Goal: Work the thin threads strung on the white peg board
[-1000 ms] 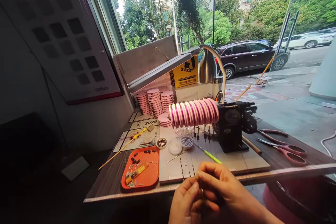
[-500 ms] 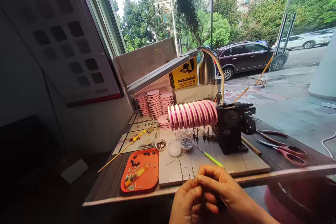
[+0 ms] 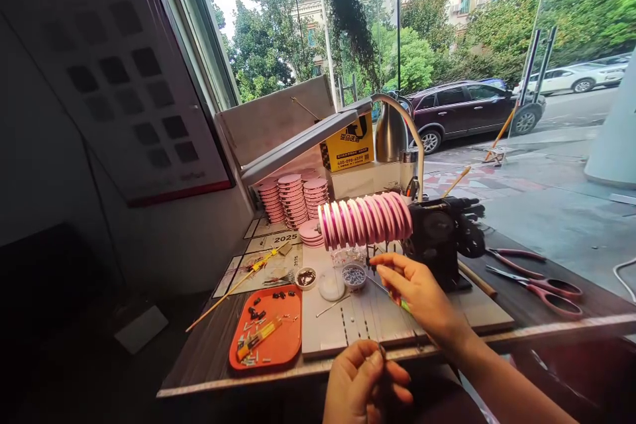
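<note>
My left hand is at the front edge of the board, thumb and forefinger pinched together on something small and dark that I cannot make out. Further in, my right hand reaches over the board with thumb and fingertips close together, beside the small dark pieces hanging under a row of pink discs. Whatever is between those fingertips is too small to tell. Thin threads with dark beads run down the board toward my left hand. A tool with a yellow-green handle lies partly behind my right hand.
A black machine carries the discs. Round dishes of grey beads and brown bits stand near a white lid. An orange tray is left; scissors and pliers lie right. Stacked pink discs stand behind.
My right hand has left my left hand and moved up and forward to the hanging dark pieces under the discs. My left hand stays pinched in nearly the same place.
</note>
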`<state>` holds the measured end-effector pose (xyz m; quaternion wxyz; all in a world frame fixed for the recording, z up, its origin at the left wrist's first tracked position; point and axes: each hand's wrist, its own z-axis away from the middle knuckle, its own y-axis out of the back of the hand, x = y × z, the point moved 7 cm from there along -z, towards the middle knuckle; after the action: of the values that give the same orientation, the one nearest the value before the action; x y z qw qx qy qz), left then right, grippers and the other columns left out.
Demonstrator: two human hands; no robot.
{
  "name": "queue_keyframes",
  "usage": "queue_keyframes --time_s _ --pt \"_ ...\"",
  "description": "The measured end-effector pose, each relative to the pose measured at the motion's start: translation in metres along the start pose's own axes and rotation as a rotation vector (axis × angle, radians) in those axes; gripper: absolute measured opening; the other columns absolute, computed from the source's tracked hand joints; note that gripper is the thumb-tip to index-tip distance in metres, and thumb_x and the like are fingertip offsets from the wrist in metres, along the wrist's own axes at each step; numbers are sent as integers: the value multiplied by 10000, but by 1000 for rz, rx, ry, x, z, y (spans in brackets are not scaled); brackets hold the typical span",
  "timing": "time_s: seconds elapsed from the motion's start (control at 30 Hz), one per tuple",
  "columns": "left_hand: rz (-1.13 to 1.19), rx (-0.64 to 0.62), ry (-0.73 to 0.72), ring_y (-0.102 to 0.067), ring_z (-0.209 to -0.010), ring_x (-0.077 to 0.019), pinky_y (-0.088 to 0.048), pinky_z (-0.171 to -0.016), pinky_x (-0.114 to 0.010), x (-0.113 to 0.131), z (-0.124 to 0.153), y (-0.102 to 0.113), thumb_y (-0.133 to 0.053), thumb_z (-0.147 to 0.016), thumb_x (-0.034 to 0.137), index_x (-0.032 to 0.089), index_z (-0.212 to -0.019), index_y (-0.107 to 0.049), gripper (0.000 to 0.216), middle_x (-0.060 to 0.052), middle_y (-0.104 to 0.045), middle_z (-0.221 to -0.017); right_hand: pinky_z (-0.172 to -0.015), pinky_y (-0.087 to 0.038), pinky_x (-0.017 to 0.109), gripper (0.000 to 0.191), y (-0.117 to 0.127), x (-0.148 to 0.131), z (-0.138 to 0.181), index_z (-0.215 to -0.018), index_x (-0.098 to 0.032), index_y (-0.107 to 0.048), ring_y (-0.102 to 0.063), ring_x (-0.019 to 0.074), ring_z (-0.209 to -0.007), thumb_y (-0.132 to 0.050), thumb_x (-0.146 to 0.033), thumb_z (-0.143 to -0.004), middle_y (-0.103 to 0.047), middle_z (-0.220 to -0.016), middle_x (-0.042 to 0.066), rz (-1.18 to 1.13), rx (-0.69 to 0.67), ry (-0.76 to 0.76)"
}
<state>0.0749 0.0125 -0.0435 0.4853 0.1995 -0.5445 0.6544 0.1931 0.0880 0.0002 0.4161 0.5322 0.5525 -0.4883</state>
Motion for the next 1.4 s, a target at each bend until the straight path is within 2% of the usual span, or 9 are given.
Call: queue_keyframes --time_s 0.23,0.37,0.57,0.63,0.8,0.97,1.23,1.3,1.4 --pt "-16 -5 27 -537 -476 -95 -315 -456 -138 -5 -2 4 -681 -631 257 69 -761 -436 335 -84 -589 -633 -515 -292 223 409 10 -1 -10 -929 -88 -546 -394 91 -538 -461 -451 -761 -455 -598 27 259 147 112" --pt "-36 44 17 -536 -477 -99 -300 -444 -141 -8 -7 9 -714 -573 317 75 -775 -437 420 -90 -595 -646 -541 -320 236 407 4 -4 -17 -889 -100 -568 -414 101 -528 -461 -474 -767 -468 -570 28 306 147 127" --pt "-74 37 -155 -493 -406 -90 -296 -455 -156 2 -9 6 -745 -451 440 71 -721 -440 550 -82 -575 -548 -553 -324 226 415 3 -6 3 -962 -123 -504 -395 92 -543 -463 -490 -772 -445 -575 6 305 155 123" --pt "-122 72 -219 -489 -410 -87 -315 -467 -164 6 -7 7 -736 -458 457 67 -704 -449 542 -90 -579 -548 -535 -325 211 444 1 -2 21 -972 -123 -472 -393 87 -561 -441 -520 -776 -430 -613 8 272 99 92" --pt "-315 131 -402 -496 -493 -92 -372 -529 -197 14 -1 9 -685 -543 494 57 -726 -493 511 -103 -586 -599 -489 -326 180 452 -28 12 59 -841 -85 -470 -402 57 -544 -506 -524 -734 -437 -711 34 40 -319 -111" --pt "-294 78 -397 -482 -504 -78 -324 -523 -183 11 -2 8 -655 -600 487 65 -719 -514 460 -82 -570 -594 -429 -321 181 374 -32 13 59 -749 -85 -461 -413 49 -460 -543 -450 -736 -473 -687 39 70 -315 -89" --pt "-140 115 -275 -458 -405 -71 -327 -459 -174 14 2 2 -730 -462 467 70 -661 -475 512 -49 -540 -506 -416 -324 183 378 -40 22 62 -746 -98 -416 -425 68 -425 -454 -469 -804 -404 -537 -2 -117 -433 -117" --pt "-150 109 -279 -449 -407 -57 -317 -454 -161 14 1 2 -723 -476 475 62 -671 -487 514 -52 -537 -498 -424 -327 189 372 -38 19 61 -771 -94 -439 -434 68 -436 -485 -463 -785 -433 -579 7 -50 -402 -94" --pt "-136 79 -290 -457 -400 -60 -315 -447 -155 11 -3 3 -718 -493 472 62 -677 -478 509 -62 -547 -506 -546 -365 207 350 -29 4 57 -721 -90 -498 -477 91 -577 -460 -427 -806 -475 -668 44 225 -279 75"
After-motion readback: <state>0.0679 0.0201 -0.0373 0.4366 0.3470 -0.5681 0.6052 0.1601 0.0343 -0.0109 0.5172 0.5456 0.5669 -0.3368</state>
